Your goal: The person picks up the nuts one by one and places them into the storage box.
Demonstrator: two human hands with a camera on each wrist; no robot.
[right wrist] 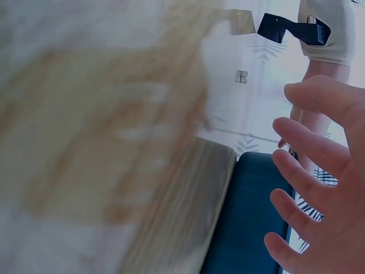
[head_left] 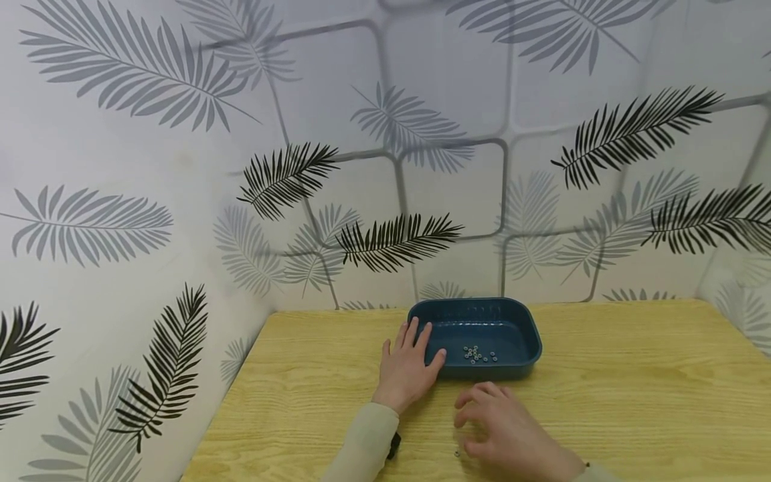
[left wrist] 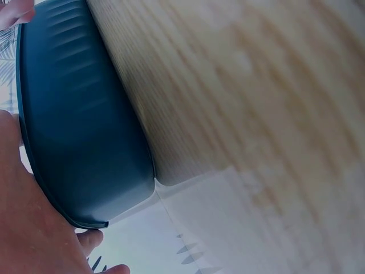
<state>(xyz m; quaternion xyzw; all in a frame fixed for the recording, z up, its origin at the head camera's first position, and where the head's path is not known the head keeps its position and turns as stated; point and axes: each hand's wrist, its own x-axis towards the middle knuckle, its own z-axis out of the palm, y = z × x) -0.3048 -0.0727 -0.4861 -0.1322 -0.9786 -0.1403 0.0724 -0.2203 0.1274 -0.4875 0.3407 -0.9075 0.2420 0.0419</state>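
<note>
A dark blue rectangular tray (head_left: 524,345) stands on the table with several small metal nuts (head_left: 472,353) on its floor. My left hand (head_left: 406,371) rests on the tray's left front corner, fingers spread over the rim and thumb at the front edge. In front of the tray, my right hand (head_left: 506,428) hovers close over the table with fingers apart and loosely bent, nothing between them. One loose nut (head_left: 456,453) lies on the table beside the right thumb. The right wrist view shows the spread fingers (right wrist: 308,177) in front of the tray's side.
The wood-grain table (head_left: 638,375) extends to both sides of the tray. Behind it rises a wall (head_left: 446,194) papered with leaf patterns. A black strap (head_left: 394,445) shows at the left wrist.
</note>
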